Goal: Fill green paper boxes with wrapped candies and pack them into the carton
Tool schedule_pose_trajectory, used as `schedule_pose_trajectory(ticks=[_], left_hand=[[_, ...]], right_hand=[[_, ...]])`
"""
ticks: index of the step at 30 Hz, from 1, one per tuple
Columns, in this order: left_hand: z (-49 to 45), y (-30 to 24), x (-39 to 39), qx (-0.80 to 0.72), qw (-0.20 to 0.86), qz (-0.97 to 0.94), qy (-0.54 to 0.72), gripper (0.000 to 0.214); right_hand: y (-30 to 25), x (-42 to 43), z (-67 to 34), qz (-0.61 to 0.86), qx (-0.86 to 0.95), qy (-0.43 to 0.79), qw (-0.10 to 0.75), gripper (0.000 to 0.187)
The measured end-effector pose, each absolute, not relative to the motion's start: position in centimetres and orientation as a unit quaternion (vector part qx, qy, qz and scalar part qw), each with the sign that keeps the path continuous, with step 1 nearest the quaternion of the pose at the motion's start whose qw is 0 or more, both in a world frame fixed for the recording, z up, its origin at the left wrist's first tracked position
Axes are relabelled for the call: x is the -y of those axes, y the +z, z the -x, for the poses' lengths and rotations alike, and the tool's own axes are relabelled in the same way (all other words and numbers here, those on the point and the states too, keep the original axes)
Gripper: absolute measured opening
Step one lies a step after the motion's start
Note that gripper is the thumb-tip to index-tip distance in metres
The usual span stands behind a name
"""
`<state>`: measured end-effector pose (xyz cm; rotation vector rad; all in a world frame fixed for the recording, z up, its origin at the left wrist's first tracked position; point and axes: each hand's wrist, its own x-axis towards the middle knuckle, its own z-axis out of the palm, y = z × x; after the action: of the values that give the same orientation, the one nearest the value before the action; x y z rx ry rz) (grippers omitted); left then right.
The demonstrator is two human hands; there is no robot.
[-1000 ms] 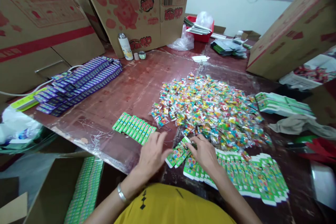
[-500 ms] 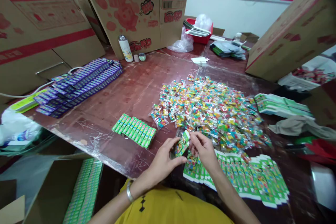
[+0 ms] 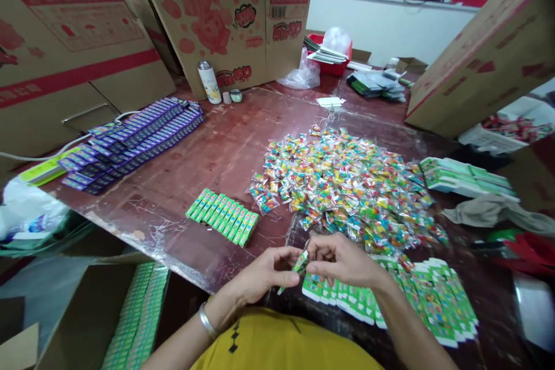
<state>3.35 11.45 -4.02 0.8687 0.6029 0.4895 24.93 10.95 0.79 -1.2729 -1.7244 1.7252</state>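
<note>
Both of my hands hold one small green printed carton [image 3: 299,265] just above the table's near edge. My left hand [image 3: 264,273] pinches its lower end and my right hand [image 3: 340,259] grips its upper end, fingers curled. Under my right hand lies a fanned row of flat green cartons [image 3: 416,295]. A row of filled green boxes [image 3: 223,215] sits to the left on the table. Beyond my hands spreads a heap of small colourful candy packets [image 3: 347,182].
Purple boxes [image 3: 134,139] lie in rows at the left on the red-brown table [image 3: 225,139]. Big cardboard cartons [image 3: 217,11] stand behind and at the right. A thermos [image 3: 208,81] stands at the back. An open box of green packs [image 3: 139,312] sits lower left. More flat green cartons [image 3: 468,176] lie right.
My hands lifted one green carton off the fanned row and drew it toward me. They now hold it closer together, above the table's near edge.
</note>
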Motion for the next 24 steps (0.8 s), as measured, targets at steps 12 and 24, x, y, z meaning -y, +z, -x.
schedule_pose_trajectory(ticks=[12, 24], left_hand=[[-5.2, -4.6, -11.7, -0.389, 0.753, -0.328, 0.417, 0.023], [-5.3, -5.0, -10.9, -0.464, 0.551, -0.484, 0.497, 0.058]], right_hand=[[-3.2, -9.1, -21.4, 0.560, 0.531, 0.457, 0.442, 0.016], [-6.0, -9.9, -19.7, 0.532, 0.499, 0.418, 0.541, 0.035]])
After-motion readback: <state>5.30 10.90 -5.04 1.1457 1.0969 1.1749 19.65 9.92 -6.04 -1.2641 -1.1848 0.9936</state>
